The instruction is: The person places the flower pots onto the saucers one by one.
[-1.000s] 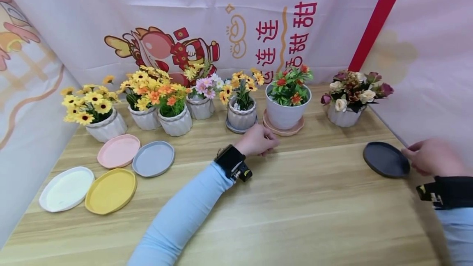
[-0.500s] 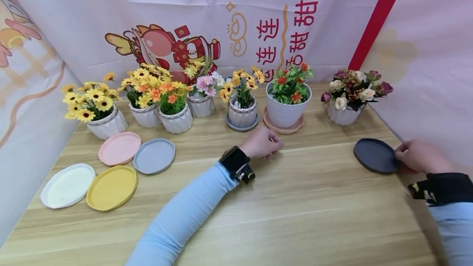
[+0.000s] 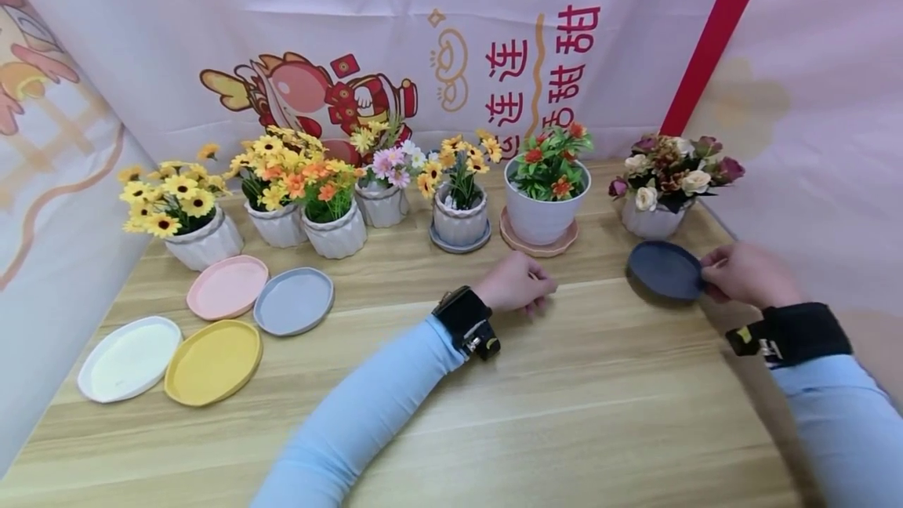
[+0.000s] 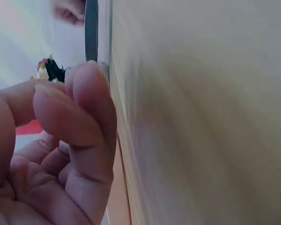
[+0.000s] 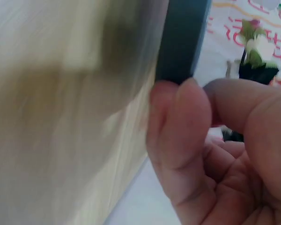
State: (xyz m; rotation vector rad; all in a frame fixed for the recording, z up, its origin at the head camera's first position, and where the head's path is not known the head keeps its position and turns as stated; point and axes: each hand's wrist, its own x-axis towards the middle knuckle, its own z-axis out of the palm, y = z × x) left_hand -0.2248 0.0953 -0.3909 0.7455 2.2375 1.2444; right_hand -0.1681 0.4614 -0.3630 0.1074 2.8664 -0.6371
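Note:
My right hand (image 3: 755, 277) pinches the right rim of a round, dark plant saucer (image 3: 665, 270) between thumb and fingers. It hovers close over the wood, with a shadow beneath, just in front of the pot of cream and purple roses (image 3: 653, 219). In the right wrist view the saucer's dark edge (image 5: 180, 42) rises from the fingertips (image 5: 192, 101). My left hand (image 3: 515, 284) is low over the middle of the table, fingers loosely curled and holding nothing. Behind it a white pot with red flowers (image 3: 542, 214) stands on a pink saucer (image 3: 517, 241).
A small sunflower pot (image 3: 460, 222) sits on a grey-blue saucer. Several flower pots (image 3: 204, 241) line the back left. Before them lie pink (image 3: 228, 288), grey (image 3: 293, 302), white (image 3: 130, 359) and yellow saucers (image 3: 213, 363). A printed cloth (image 3: 395, 14) hangs behind.
My right hand has carried the dark saucer left and back, from the table's right edge to in front of the rose pot. My left hand has drifted slightly right.

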